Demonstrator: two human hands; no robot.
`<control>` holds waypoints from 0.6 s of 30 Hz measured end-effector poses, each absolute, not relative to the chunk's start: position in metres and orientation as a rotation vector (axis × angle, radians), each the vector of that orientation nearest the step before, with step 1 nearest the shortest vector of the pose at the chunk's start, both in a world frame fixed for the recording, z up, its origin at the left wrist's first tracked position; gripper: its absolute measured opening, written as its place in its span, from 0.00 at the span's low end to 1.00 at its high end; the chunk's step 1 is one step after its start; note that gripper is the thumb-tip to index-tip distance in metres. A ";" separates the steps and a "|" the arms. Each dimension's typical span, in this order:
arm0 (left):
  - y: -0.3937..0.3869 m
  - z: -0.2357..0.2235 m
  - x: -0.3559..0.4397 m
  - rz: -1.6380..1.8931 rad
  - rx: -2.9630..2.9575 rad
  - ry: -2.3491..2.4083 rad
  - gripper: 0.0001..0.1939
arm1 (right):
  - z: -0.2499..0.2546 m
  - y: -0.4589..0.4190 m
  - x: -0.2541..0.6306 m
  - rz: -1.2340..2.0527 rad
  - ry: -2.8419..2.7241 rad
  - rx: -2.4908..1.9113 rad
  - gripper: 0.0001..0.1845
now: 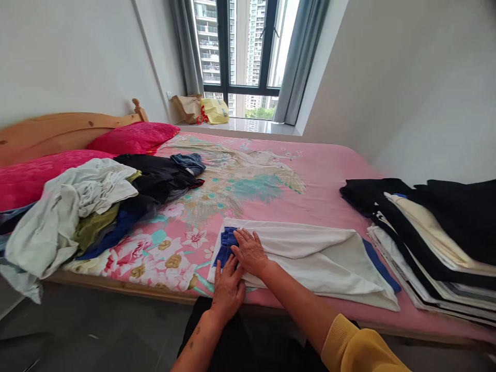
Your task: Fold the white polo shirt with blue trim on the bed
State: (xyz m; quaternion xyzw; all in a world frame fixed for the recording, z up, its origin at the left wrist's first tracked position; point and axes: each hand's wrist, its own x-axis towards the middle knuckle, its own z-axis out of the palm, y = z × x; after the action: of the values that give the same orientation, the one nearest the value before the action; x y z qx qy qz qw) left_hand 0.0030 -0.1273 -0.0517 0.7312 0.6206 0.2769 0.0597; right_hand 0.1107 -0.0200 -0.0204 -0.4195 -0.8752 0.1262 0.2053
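Pressing flat on the near bed edge: left hand (228, 285) and right hand (250, 251), fingers spread open, gripping nothing, lying on the white garment (310, 253) by its blue collar (226, 244). Sitting right: folded stack (430, 243). Lying far left: loose clothes heap (89, 206), pink pillows (132, 137).

Both hands lie flat, palms down, right hand (250, 251) just ahead of left hand (228, 287)
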 end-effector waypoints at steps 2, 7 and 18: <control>-0.119 -0.045 -0.002 0.961 2.153 1.837 0.26 | -0.012 -0.021 0.127 0.318 -2.389 -1.194 0.23; -0.067 -0.020 0.001 1.159 2.208 1.658 0.20 | 0.002 -0.014 0.163 0.292 -2.233 -1.364 0.21; -0.027 -0.033 0.027 0.601 2.374 1.871 0.15 | -0.004 0.026 0.322 0.107 -2.109 -1.857 0.14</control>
State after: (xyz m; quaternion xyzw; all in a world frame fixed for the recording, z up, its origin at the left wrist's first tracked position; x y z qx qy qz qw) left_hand 0.0270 -0.0275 -0.0331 0.7700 0.6068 0.1950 0.0297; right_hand 0.3221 0.0263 -0.0037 -0.6515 -0.7398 0.0376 0.1639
